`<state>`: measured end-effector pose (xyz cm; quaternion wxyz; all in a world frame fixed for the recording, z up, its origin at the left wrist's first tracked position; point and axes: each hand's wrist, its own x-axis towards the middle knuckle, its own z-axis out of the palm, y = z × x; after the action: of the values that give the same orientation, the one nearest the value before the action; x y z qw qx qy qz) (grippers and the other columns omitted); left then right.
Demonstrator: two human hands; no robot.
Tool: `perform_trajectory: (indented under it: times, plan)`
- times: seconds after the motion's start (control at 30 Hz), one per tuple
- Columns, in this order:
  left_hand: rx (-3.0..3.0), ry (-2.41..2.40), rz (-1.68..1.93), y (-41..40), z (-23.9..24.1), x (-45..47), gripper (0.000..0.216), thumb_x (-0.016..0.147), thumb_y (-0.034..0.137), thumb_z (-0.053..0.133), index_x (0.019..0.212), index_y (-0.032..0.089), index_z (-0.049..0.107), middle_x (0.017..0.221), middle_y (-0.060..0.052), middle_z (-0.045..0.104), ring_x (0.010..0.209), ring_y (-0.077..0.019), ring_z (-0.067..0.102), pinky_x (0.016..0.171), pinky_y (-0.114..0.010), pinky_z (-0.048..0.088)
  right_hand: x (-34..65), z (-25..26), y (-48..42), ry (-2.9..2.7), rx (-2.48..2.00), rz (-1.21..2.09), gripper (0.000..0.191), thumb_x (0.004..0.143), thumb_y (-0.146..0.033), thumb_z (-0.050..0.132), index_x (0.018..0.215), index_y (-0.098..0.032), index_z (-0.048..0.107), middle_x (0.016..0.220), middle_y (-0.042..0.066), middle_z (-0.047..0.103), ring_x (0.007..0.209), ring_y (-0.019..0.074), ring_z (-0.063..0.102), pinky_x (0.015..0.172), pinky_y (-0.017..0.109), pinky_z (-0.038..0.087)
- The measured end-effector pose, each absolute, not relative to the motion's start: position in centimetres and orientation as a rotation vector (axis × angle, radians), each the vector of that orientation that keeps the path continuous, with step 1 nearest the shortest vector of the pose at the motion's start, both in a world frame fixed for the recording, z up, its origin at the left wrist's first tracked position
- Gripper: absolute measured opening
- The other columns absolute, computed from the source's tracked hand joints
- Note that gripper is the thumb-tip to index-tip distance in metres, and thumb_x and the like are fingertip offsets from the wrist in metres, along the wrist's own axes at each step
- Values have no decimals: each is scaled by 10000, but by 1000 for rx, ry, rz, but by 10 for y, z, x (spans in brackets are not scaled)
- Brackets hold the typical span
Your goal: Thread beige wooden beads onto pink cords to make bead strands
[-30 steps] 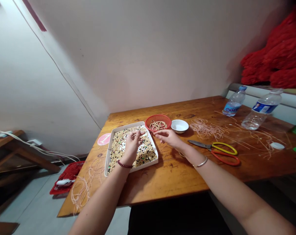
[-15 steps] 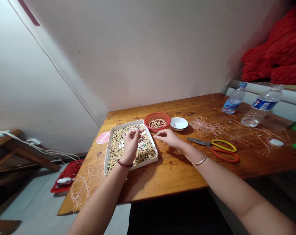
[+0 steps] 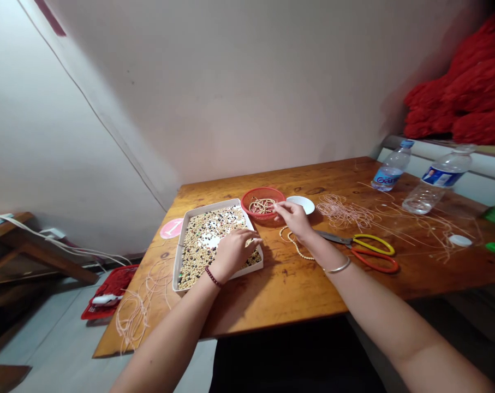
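Bead strand (image 3: 293,243) on bare wood of the table (image 3: 312,180), just right of the white tray (image 3: 179,256). Long axis curved: upper end near the red plastic basket (image 3: 252,194), then down and right, lower end pointing toward the right forearm; upper part passes just below the right hand (image 3: 294,218). Small round cream beads, evenly strung, no loose end readable at this size. Right hand sits above the basket rim, fingers extended, fingertips (image 3: 276,205) at or just over the rim, near the coiled bead strands (image 3: 262,206) inside; looks loosely open, but whether it pinches anything, cannot tell. Left hand (image 3: 234,252) is low over the right part of the tray, fingers (image 3: 251,240) curled and resting on the loose beads (image 3: 208,245); grip cannot tell. Tray long axis runs away from the person, tilted slightly; beads mostly tan, mixed with black, white and green. White bowl (image 3: 301,204) partly behind the right hand. Scissors (image 3: 353,244), yellow and orange handles, lie right of the strand, blades pointing left toward it. Pale cord tangle (image 3: 343,214) beyond them. Two plastic water bottles (image 3: 392,166) stand at the far right corner.
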<state>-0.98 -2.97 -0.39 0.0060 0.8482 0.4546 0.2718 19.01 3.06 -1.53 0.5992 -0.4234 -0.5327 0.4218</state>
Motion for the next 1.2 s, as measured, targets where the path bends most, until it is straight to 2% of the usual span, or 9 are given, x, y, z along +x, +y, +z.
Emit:
perform_trajectory:
  times: [0.1,0.23,0.43,0.63,0.73,0.83,0.97,1.13,1.2]
  plan:
    - [2477,1461,1050,-29,-1,-10,321,903,395,504,1149,228,624,1026,-66,707,855,-182,663,745,-295,513,184,-12,18,-1599,-945,1036,350,747,-470,621,829,-142,714,732,60,692,548,138,571,536,271,463]
    - [2327,1350,1086,-28,-1,-11,423,887,415,532,1278,253,524,989,-42,725,607,-127,650,616,-259,524,179,-15,10,-1882,-956,882,302,794,-416,598,844,-155,741,780,64,716,671,165,602,632,279,456]
    - [2339,1251,1168,-27,-1,-9,273,880,382,551,1078,224,652,1011,-64,715,809,-164,679,661,-267,544,183,-14,10,-1972,-964,835,331,822,-414,572,890,-139,743,773,66,706,627,140,539,575,256,389]
    - [2353,1193,1158,-26,-3,-8,202,876,345,555,964,212,679,903,-56,710,760,-152,653,597,-244,531,178,-18,7,-2085,-933,807,275,826,-369,586,832,-143,742,702,43,673,583,114,504,535,237,347]
    - [2329,1135,1137,-25,-1,-7,188,880,333,546,931,204,673,887,-54,703,776,-152,646,613,-245,533,179,-3,-2,-2148,-953,697,232,837,-323,580,888,-157,735,796,60,686,691,146,576,620,259,418]
    - [2251,1106,1238,-28,8,-7,209,879,354,540,917,189,663,962,-79,691,860,-168,640,640,-251,544,203,35,-20,-2137,-922,413,241,839,-313,589,1022,-205,702,1055,82,649,969,195,580,848,325,439]
    - [2002,1166,1450,-39,35,-2,244,842,396,584,893,172,670,899,-78,701,819,-166,653,592,-227,542,272,77,-56,-1861,-1114,157,290,885,-299,516,1140,-230,635,1094,81,623,987,205,582,879,357,448]
    - [1799,1163,1587,-56,77,10,282,808,403,627,905,141,667,836,-82,708,695,-135,665,500,-183,502,335,36,-94,-1991,-1606,21,240,866,-274,527,1048,-209,669,1087,81,638,976,229,594,872,347,446]
    - [1762,1137,1654,-63,90,15,277,782,398,657,888,143,663,826,-75,708,695,-129,667,490,-170,492,341,7,-101,-2140,-1739,21,284,863,-252,529,1120,-200,639,1100,89,634,984,221,594,878,327,441]
